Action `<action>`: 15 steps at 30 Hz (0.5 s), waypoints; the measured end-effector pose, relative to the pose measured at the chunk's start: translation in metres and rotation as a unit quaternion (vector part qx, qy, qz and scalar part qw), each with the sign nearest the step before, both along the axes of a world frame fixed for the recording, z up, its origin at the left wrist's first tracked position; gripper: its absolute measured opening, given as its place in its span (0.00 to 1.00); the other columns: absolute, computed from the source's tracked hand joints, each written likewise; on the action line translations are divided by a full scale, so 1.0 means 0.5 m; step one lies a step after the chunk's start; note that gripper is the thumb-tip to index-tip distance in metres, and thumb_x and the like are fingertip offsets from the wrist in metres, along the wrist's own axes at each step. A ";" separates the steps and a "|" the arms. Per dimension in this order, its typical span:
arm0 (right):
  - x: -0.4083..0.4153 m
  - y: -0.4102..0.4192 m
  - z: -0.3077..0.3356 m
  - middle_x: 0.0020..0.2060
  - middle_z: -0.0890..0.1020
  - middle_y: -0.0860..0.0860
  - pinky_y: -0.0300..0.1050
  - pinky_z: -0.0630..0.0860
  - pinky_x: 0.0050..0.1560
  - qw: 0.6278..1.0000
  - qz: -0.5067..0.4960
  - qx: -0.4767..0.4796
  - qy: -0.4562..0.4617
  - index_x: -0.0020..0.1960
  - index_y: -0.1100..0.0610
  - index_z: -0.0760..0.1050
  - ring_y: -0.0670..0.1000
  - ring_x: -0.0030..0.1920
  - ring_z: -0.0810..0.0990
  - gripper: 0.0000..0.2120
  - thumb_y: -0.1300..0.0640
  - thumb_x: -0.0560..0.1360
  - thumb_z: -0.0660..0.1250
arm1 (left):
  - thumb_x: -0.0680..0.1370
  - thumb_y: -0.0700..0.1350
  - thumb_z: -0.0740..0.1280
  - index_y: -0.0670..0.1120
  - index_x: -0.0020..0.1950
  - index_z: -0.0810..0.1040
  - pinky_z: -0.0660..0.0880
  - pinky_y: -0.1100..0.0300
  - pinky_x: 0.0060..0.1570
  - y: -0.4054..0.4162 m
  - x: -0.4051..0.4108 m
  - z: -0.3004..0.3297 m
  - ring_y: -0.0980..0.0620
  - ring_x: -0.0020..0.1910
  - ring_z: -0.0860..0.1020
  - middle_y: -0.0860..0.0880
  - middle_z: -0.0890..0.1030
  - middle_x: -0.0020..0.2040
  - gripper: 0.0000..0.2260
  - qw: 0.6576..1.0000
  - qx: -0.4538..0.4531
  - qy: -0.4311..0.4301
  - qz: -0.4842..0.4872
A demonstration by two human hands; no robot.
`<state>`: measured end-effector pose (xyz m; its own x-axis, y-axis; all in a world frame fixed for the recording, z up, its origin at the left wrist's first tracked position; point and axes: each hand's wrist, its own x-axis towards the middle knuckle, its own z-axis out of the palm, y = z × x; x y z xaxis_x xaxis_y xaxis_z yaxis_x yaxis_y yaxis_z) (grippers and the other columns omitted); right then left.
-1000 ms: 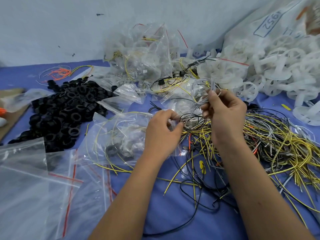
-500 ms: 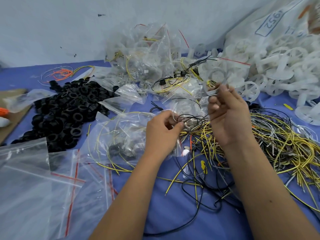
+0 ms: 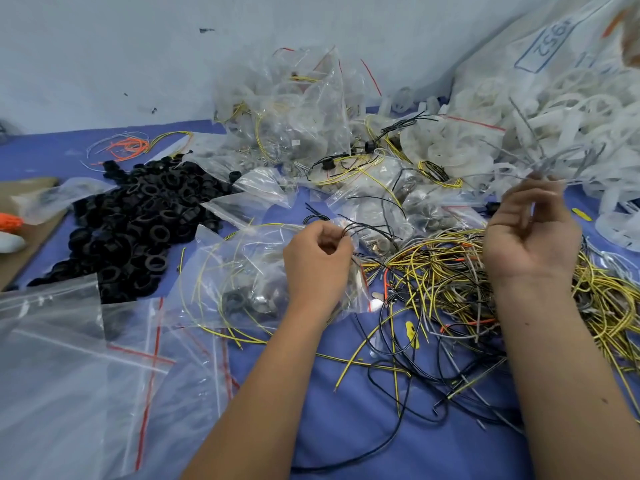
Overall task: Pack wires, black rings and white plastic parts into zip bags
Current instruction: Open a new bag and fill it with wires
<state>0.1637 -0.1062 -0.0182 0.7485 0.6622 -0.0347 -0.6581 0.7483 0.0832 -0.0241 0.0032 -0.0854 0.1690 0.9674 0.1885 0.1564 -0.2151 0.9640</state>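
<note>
We are looking down at a blue table, and our left hand is pinching a few thin black wires at the mouth of a zip bag that is lying just left of it, already holding yellow wire and a black ring. Our right hand is hovering raised over the tangle of yellow, black and grey wires, its fingers curling together at the tips; it is blurred, so we cannot tell whether it is holding anything. The black rings are heaped at the left, well apart from both hands. White plastic parts are piling up at the far right, and filled bags are stacked by the wall. Empty zip bags are lying at the near left.
</note>
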 end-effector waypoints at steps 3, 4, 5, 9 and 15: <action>-0.012 0.010 -0.001 0.36 0.76 0.53 0.32 0.74 0.31 0.994 0.037 -0.064 -0.078 0.51 0.62 0.75 0.45 0.28 0.77 0.05 0.62 0.84 0.62 | 0.78 0.37 0.73 0.46 0.45 0.81 0.80 0.57 0.35 0.001 -0.004 0.003 0.53 0.31 0.83 0.49 0.84 0.35 0.05 0.995 -0.042 -0.085 -0.018; -0.021 0.017 0.000 0.36 0.75 0.51 0.31 0.73 0.30 0.986 0.032 -0.110 -0.120 0.49 0.61 0.74 0.43 0.28 0.76 0.05 0.62 0.84 0.62 | 0.78 0.38 0.73 0.46 0.48 0.82 0.80 0.59 0.37 -0.001 -0.003 0.006 0.53 0.34 0.84 0.50 0.85 0.38 0.04 0.993 -0.047 -0.105 -0.040; -0.031 0.026 0.001 0.36 0.75 0.51 0.31 0.72 0.28 0.974 0.015 -0.158 -0.164 0.49 0.60 0.74 0.42 0.29 0.75 0.05 0.63 0.83 0.62 | 0.78 0.39 0.74 0.47 0.52 0.82 0.80 0.62 0.40 -0.003 -0.002 0.009 0.54 0.39 0.85 0.51 0.86 0.43 0.05 0.992 -0.043 -0.106 -0.058; -0.075 0.049 -0.002 0.38 0.80 0.51 0.32 0.71 0.28 0.915 -0.041 -0.277 -0.291 0.48 0.60 0.74 0.44 0.29 0.76 0.03 0.66 0.80 0.65 | 0.72 0.46 0.79 0.53 0.60 0.78 0.75 0.69 0.46 -0.014 0.003 0.007 0.59 0.49 0.79 0.54 0.77 0.57 0.19 0.997 0.051 0.029 -0.043; -0.109 0.055 -0.007 0.35 0.76 0.50 0.30 0.70 0.25 0.965 0.126 -0.142 -0.182 0.45 0.61 0.76 0.42 0.30 0.73 0.02 0.63 0.75 0.66 | 0.69 0.44 0.78 0.48 0.55 0.73 0.77 0.53 0.52 -0.007 -0.012 0.004 0.51 0.50 0.76 0.51 0.76 0.52 0.19 0.984 0.077 0.164 0.008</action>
<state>0.1091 -0.0789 -0.0216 0.5621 0.8270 -0.0071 -0.7692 0.5196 -0.3720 -0.0301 -0.0001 -0.0832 0.2301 0.9347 0.2709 0.4571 -0.3496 0.8178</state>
